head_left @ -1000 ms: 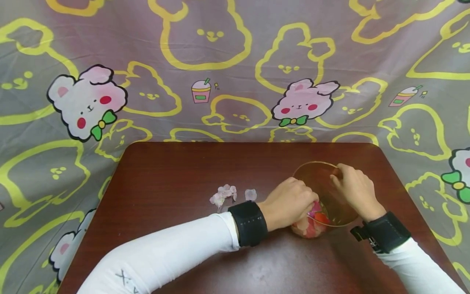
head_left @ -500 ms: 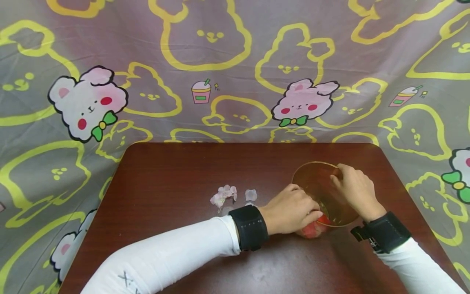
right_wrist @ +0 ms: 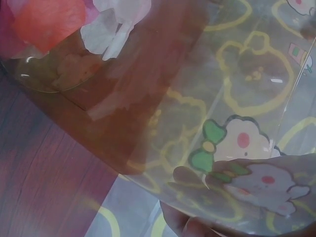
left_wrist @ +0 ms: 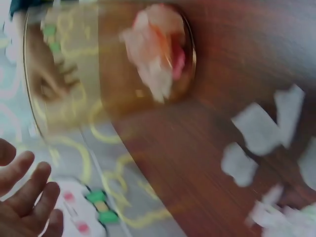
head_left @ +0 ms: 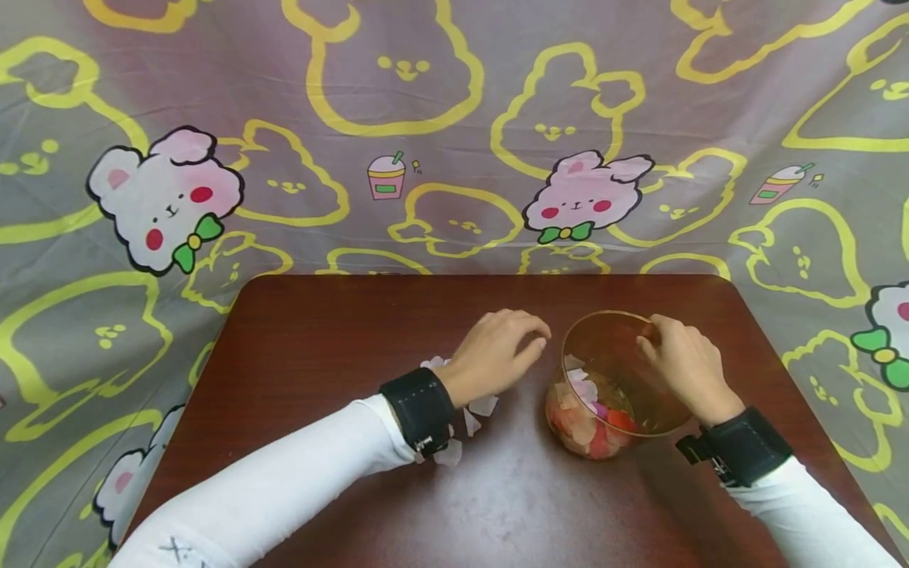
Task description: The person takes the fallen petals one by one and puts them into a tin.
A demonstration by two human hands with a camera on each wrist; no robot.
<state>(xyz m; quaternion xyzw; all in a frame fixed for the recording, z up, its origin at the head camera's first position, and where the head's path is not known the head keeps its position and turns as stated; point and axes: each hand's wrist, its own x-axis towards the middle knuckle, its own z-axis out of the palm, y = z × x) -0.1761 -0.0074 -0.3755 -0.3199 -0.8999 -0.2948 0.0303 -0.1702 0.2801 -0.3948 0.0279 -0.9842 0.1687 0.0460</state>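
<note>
My right hand (head_left: 685, 364) grips the clear amber plastic cup (head_left: 616, 384) by its rim, left hand (head_left: 497, 351) released; a jerk could spill its petals (head_left: 589, 418).

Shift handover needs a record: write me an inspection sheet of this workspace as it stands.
Surface: dark brown table, bare wood showing over most of it.
Job's things: clear amber cup, upright, with pink, red and pale petals at its bottom.
Clutter: loose pale petals on the table beside the left wrist.
Grippers: left hand hovers left of the cup, fingers relaxed, holding nothing; right hand grips the cup's rim.
Cables: nothing seen.
Surroundings: grey cloth printed with yellow outlines and pink rabbits, behind and around the table; black wrist straps over white sleeves.
</note>
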